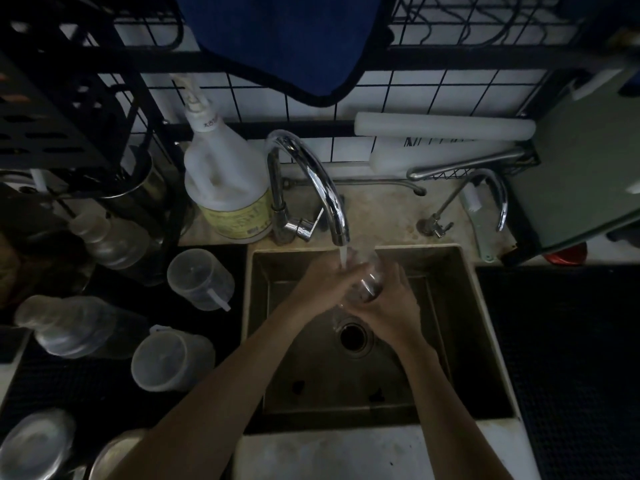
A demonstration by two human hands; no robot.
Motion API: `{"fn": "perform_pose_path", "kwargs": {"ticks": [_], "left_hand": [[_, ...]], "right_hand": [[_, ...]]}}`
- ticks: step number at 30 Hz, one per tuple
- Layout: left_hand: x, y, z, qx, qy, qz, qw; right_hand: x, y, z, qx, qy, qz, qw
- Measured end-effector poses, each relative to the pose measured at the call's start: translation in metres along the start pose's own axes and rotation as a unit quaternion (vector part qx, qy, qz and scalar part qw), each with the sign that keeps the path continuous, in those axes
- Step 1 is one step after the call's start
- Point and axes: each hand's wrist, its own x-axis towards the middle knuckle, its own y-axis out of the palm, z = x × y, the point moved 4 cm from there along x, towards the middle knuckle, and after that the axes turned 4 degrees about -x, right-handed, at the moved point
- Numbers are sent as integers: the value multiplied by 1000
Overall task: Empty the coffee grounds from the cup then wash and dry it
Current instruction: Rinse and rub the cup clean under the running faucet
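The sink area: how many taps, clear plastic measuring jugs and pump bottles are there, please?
Taps: 2, the large tap running, the small tap on the right
Clear plastic measuring jugs: 2, and
Pump bottles: 1
Total: 5

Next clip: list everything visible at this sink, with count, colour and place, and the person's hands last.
cup: 1, clear with dark base, under the running tap, over the sink
tap: 1, chrome, behind sink, water flowing
small tap: 1, chrome, right of it
sink: 1, steel, centre
drain: 1, dark, sink floor
soap jug: 1, white, yellow label, left of tap
measuring cups: 2, translucent, on the mat left of sink
cloth: 1, blue, hanging above
left hand: touches the cup's left side; grip unclear
right hand: holds the cup
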Motion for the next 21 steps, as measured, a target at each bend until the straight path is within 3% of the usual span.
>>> {"fn": "perform_pose_path", "kwargs": {"ticks": [2, 4, 6, 8, 10, 14, 17, 19, 21], "left_hand": [[-6, -3, 1, -25, 44, -46, 998], [-13, -4, 7, -50, 27, -75, 996], [-17, -3, 15, -152, -8, -68, 986], [-16, -4, 21, -225, 19, -63, 972], [-15, -7, 25, -231, 48, -72, 969], [-14, -19, 38, -253, 25, -104, 962], [-14, -22, 46, -253, -33, -120, 959], [-13, -18, 50, -235, -75, -83, 966], [-11, -14, 51, -225, -113, -77, 965]], "right_hand": [[1, 0, -3, 48, 7, 1, 999], [-1, 0, -3, 94, 12, 12, 995], [-2, 6, 0, 173, 16, 52, 983], [-5, 11, 6, 239, 14, 81, 968], [-9, 15, 13, 308, 20, 107, 945], [-14, 13, 24, 432, 23, 111, 895], [-16, 15, 20, 473, 106, 103, 868], [-19, 20, 29, 445, 137, 109, 878], [-20, 25, 46, 436, 111, 91, 888]]}}
